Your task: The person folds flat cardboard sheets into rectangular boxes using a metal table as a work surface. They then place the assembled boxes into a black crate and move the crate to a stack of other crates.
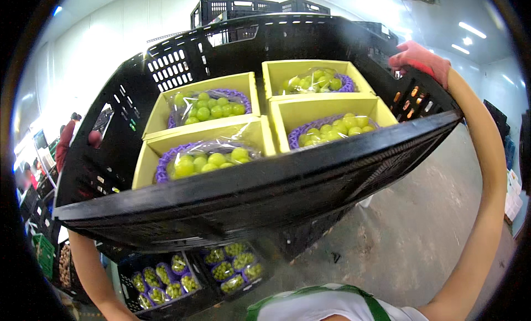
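Lifted up before me is a large black plastic crate (249,205), tilted so that I see into it. Inside stand several pale yellow-green boxes (202,131), each with green grapes (207,108) in clear wrap and purple foam netting (164,165). My right hand (423,62), in a pink glove, grips the crate's upper right side. My left hand (95,139) shows only in part through the handle slot on the left side, its fingers hooked in there. Most of that hand is hidden behind the crate wall.
Below at the left, black crates (191,304) hold several netted bunches of grapes. More black crates (243,5) are stacked behind the lifted one. A green crate (43,254) stands at the far left, where other people work. Grey wet-looking floor (398,227) lies at the right.
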Tool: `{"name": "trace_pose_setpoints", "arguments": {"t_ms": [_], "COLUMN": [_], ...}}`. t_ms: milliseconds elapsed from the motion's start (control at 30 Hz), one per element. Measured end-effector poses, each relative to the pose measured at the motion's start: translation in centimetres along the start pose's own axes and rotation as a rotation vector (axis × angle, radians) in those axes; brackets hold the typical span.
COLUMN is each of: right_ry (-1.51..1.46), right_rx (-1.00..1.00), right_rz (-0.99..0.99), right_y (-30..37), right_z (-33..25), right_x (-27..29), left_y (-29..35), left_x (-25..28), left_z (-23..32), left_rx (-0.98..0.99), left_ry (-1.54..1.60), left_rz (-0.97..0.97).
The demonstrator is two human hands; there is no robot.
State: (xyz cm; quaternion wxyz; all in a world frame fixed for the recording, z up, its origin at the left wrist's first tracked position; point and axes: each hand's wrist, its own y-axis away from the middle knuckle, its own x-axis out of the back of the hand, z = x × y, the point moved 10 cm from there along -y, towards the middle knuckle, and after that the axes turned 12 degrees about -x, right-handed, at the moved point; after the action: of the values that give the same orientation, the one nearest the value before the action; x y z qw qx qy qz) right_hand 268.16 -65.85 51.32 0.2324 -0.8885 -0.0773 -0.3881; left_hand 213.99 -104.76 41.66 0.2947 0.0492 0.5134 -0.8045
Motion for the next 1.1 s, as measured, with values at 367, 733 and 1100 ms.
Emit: {"name": "trace_pose_setpoints", "arguments": {"t_ms": [367,733,1100], "right_ry": [0.535,0.435,0.116], "right_rx": [0.248,0.252,0.709], "right_rz": [-0.349,-0.431,-0.374], "right_y": [-13.0,-30.0,-18.2], "right_z": [3.3,10.0,15.8], "right_x": [-4.0,-7.1,5.3], "left_y": [2.9,4.0,0.6], "left_x": [-9.1,-24.7,-34.8], "left_z": [1.9,-5.2,-23.7], "left_rx": [0.094,0.507,0.489], "left_ry": [-0.141,-0.086,0.466], "left_rz": [-0.207,0.063,-0.254]}}
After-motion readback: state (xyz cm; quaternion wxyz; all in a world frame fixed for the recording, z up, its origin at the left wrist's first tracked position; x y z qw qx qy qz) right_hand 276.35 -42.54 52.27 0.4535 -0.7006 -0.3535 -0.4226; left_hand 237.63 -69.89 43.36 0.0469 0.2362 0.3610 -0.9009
